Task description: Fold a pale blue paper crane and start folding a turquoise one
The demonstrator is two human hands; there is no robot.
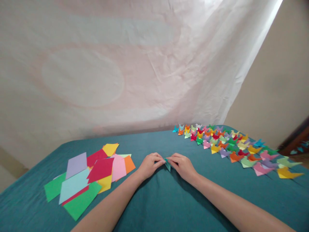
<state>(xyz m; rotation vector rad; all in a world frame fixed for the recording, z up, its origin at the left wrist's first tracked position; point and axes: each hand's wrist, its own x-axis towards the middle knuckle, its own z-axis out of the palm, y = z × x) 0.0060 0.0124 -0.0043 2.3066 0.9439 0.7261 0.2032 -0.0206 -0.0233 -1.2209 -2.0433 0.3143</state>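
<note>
Between my hands, low over the middle of the table, is a small folded piece of teal paper (168, 165) that comes to a point at the bottom. My left hand (152, 165) pinches its left side between thumb and fingers. From the other side my right hand (181, 164) grips the upper right part, fingers bent and pressed together. Fingertips cover much of the paper, so its exact folds cannot be made out.
Loose coloured paper sheets (101, 169) lie overlapping on the left of the green-covered table (145, 209). Several rows of small folded paper birds (235, 157) stand on the right. A pale printed cloth (145, 74) hangs behind the far edge.
</note>
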